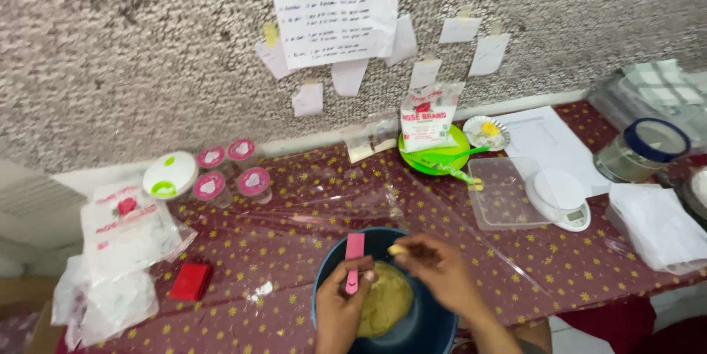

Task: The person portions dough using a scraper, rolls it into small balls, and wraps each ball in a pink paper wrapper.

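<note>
Scraper point(353, 261): pink, upright, long axis twelve-to-six, pinched in left hand point(340, 311).
Dough point(384, 301): in blue bowl point(431, 328), at five o'clock of the scraper tip.
Right hand point(436, 265): nearer, fingertips pinching a dough bit point(397, 249).

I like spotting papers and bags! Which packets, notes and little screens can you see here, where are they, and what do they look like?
Big white sheet: taped high on the wall, dark lines.
Small blank notes: stuck around it, white.
White bag: upright on green plate, red print.
Clear bags: table's left edge, red print.
Kitchen scale: right of clear tray, white, small grey screen.
</note>
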